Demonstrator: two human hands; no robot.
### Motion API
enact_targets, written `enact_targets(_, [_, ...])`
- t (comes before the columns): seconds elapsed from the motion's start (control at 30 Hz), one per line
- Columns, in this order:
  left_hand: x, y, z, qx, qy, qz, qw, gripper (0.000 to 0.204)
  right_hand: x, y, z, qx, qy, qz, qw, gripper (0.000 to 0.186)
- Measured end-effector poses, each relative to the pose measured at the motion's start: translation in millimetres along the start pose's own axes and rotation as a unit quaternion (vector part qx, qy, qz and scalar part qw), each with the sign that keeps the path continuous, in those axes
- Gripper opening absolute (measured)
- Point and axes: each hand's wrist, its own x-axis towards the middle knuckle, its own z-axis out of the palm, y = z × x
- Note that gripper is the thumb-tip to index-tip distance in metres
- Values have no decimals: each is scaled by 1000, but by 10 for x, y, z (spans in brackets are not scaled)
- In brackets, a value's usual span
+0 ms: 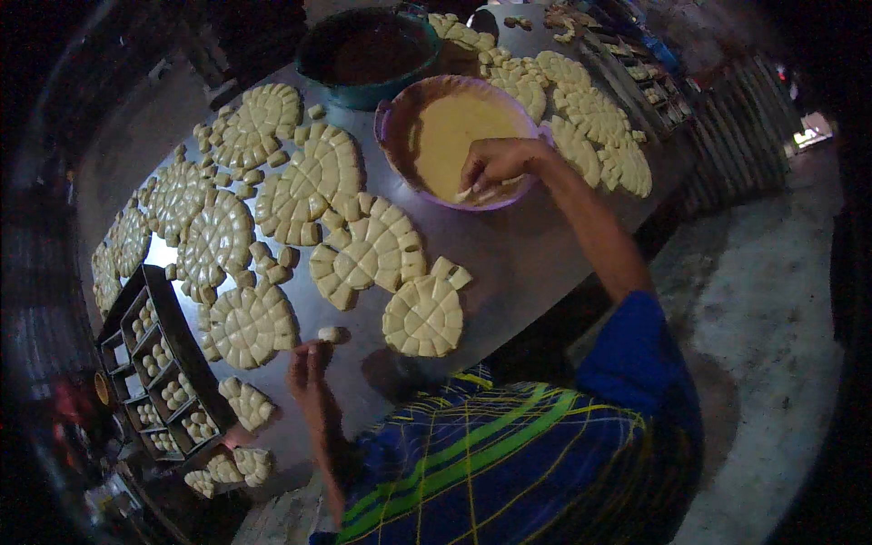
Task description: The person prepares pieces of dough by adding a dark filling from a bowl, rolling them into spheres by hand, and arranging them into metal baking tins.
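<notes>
My right hand [495, 165] is closed over the purple bowl [391, 145] of yellow liquid, holding something small and pale low inside it. My left hand [311, 372] rests at the near part of the metal table [513, 272], fingers extended beside a small dough piece [332, 334]. Round, scored slabs of dough [422, 313] lie in front of me, with more glossy slabs [213, 245] on the left and loose cut pieces among them.
A dark green basin [327, 82] with dark contents stands behind the bowl. A compartmented metal tray [163, 363] of dough balls sits at the left edge, another tray [645, 82] at the back right. More dough slabs [590, 118] lie right of the bowl. Concrete floor [763, 318] shows at right.
</notes>
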Motion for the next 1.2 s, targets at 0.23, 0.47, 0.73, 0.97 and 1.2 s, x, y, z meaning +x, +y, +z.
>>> enact_targets(0.23, [-56, 22, 99, 5, -31, -6, 999, 22, -91, 207, 51, 121, 24, -9, 992, 28])
enact_targets(0.47, [-61, 102, 325, -130, -124, -80, 980, 30, -109, -614, 769, 476, 76, -203, 852, 58])
enact_targets(0.73, [-273, 476, 766, -258, -253, -134, 923, 50, -37, -1461, 1993, 655, 72, -268, 703, 67])
enact_targets(0.97, [-433, 88, 560, -143, -219, -52, 964, 29, -96, -1528, 2455, 697, 71, -263, 663, 70])
enact_targets(1.2, [-530, 139, 538, -460, -174, -148, 858, 22, -45, -1525, 2900, 716, 189, -275, 613, 56])
